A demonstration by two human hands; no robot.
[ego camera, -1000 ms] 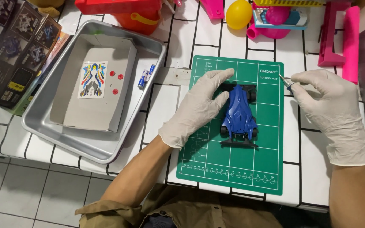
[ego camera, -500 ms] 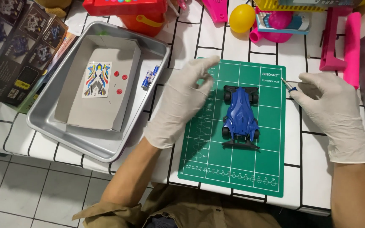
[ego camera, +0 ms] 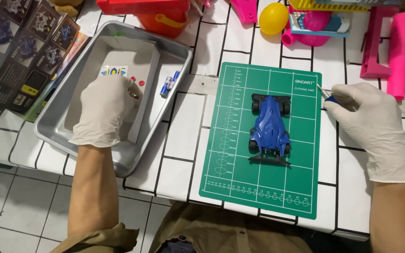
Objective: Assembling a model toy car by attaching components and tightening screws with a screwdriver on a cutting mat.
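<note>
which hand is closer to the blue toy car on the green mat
Right. The right hand rests just off the mat's edge beside the blue toy car; the left hand is over in the metal tray.
</note>
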